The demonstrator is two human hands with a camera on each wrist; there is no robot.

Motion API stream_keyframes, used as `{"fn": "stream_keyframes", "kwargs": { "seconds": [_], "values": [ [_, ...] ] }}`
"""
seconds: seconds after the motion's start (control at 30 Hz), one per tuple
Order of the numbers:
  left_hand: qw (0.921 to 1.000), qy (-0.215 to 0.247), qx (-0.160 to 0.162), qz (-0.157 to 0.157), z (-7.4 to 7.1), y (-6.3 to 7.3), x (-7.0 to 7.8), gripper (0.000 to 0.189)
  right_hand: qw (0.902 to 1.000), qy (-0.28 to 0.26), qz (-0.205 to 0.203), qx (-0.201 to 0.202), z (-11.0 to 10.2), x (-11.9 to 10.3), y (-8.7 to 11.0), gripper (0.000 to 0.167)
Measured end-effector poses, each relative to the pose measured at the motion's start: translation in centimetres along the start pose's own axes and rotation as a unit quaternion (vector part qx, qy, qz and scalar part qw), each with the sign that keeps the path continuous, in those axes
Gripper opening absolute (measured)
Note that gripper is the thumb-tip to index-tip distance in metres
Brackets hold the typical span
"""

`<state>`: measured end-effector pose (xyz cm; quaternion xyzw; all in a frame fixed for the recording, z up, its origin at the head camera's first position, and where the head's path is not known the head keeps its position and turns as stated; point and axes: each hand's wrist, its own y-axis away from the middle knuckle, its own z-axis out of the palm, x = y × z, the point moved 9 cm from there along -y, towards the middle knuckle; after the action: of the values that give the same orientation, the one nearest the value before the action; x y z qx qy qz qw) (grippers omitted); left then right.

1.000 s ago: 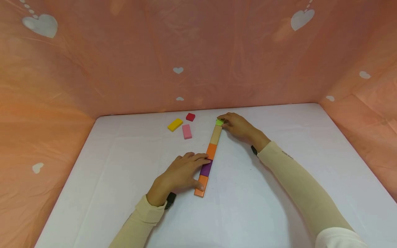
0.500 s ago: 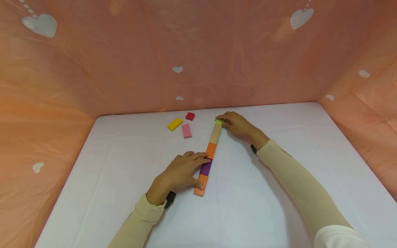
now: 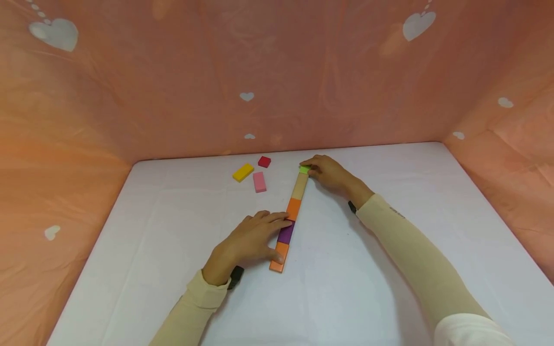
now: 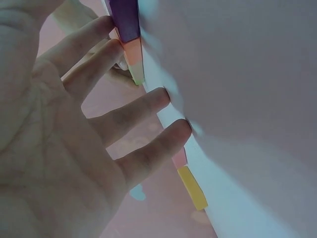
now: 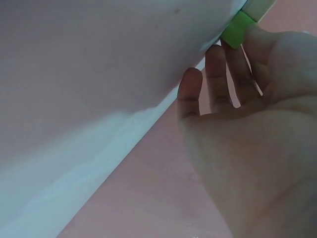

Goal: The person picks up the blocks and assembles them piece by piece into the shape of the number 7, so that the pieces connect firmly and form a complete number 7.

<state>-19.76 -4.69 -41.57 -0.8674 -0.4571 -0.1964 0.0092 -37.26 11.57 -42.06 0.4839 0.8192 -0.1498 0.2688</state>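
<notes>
The far end of the row is hard to make out from above: the fingers of the right hand [image 3: 331,174] cover part of the green block [image 3: 305,169]. The right-wrist view shows the thumb hiding one side of that block, and the beige block [image 3: 300,186] behind it is cut off by the top edge. Lettering on the right sleeve [image 3: 407,250] is too small to read, and both sleeves run out of view. In the left-wrist view a finger hides much of the pink block [image 3: 259,182].

The right hand pinches the green block between thumb and fingers, at the end of the row farthest from the person. From there the row runs back across the bench [image 3: 346,278], end to end: beige block, middle orange block [image 3: 293,208], purple block [image 3: 285,235] and near orange block [image 3: 277,267]. The left hand [image 3: 251,239] lies along the near half from the left side, fingers extended and spread; fingertips reach the purple block and the edge of the middle orange block, while the thumb lies over the near orange block, covering part of it.

Left of the row, beyond the left hand, the pink block, yellow block [image 3: 243,172] and red block [image 3: 264,162] sit near one another, apart from both hands.
</notes>
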Motion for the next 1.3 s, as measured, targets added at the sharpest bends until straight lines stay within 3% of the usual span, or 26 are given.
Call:
{"fn": "stream_keyframes", "kwargs": {
  "seconds": [0.43, 0.8, 1.07, 1.3],
  "values": [
    [0.9997, 0.019, 0.012, 0.008, -0.2, 0.0, -0.1, 0.090, 1.0000, 0.002, 0.007, -0.001, -0.3, -0.3, 0.2, 0.036],
    [0.9998, 0.003, 0.015, -0.009, -0.9, -0.5, -0.7, 0.089, 1.0000, 0.008, 0.003, -0.001, 0.0, -0.6, 0.2, 0.038],
    [0.9992, 0.002, 0.028, -0.029, -3.5, -2.1, -4.4, 0.083, 1.0000, 0.003, 0.005, 0.000, -0.1, -0.8, 0.3, 0.038],
    [0.9984, 0.031, 0.047, -0.001, -5.7, -4.2, -7.5, 0.072, 0.9998, -0.003, 0.016, -0.005, -0.1, -0.5, 0.4, 0.038]
  ]
}}
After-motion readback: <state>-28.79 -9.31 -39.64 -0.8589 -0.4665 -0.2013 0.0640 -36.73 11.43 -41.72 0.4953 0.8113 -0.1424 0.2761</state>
